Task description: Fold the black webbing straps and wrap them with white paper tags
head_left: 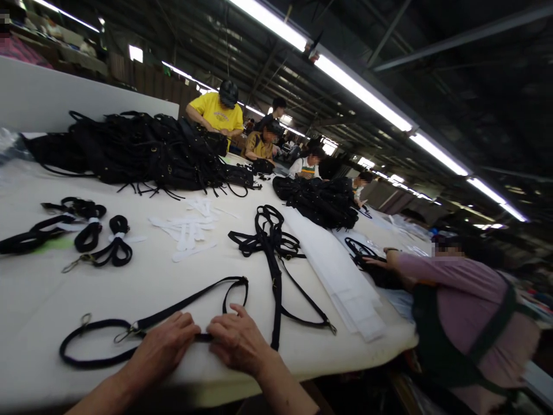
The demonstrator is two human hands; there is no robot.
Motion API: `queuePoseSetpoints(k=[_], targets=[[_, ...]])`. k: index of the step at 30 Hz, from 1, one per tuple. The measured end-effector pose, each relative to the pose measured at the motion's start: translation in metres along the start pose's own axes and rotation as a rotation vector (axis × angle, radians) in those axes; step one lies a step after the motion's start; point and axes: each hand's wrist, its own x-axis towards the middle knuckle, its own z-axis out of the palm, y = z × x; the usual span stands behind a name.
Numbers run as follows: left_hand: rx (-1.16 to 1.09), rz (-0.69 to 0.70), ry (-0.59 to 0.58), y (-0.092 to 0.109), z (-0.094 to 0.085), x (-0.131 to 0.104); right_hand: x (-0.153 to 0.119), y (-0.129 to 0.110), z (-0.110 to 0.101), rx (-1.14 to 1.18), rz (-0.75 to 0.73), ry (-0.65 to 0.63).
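through the head camera, i have the left hand (pixel 166 341) and the right hand (pixel 238 341) close together near the front edge of the pale table (pixel 319 354). a black strap (pixel 185 301) lies on the table around them, and 1 short piece crosses the gap between the hands. the left fingers are bent, almost closed, and hold this piece; the right fingers are also curled upon it. their tips are partly covered, so i cannot tell how firmly they press. the loop at the left passes behind the left hand and the upper loop behind the right, so i cannot follow the whole path. 1 metal clip (pixel 127 333) is near the left hand.

both forearms are cut off below. beyond the right hand, the strap tangle (pixel 273 268) has crossing loops, difficult to separate. the leftmost strap bundle (pixel 21 241) is cut by the border. in the dark bag pile (pixel 142 150) i cannot count the pieces. at the right, a purple sleeve (pixel 432 270) belongs to a co-worker, partly blurred.
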Motion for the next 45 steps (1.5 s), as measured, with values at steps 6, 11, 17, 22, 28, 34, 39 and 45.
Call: queuePoseSetpoints(k=[6,11,17,22,28,34,39,45], targets=[[-0.03,0.022,-0.023,0.0,-0.012,-0.002,0.009,-0.022,0.042,-0.003,0.211,0.177],[0.172,-0.068,0.124,-0.019,-0.026,0.009,0.007,-0.02,0.045,0.013,0.214,0.229],[0.37,-0.183,0.013,-0.041,-0.053,0.022,0.003,-0.016,0.032,0.131,0.178,0.184],[0.381,-0.136,-0.068,-0.065,-0.081,0.012,0.004,-0.016,0.03,0.158,0.245,0.185],[0.408,-0.061,-0.083,-0.06,-0.091,0.011,0.008,-0.015,0.031,0.102,0.275,0.171],[0.461,-0.082,0.004,-0.041,-0.064,0.03,0.007,-0.016,0.026,0.087,0.25,0.125],[0.484,-0.043,-0.011,-0.057,-0.065,0.03,0.003,-0.017,0.023,0.095,0.29,0.129],[0.499,0.015,-0.095,-0.086,-0.095,0.009,-0.006,-0.004,0.022,0.074,0.373,0.187]])
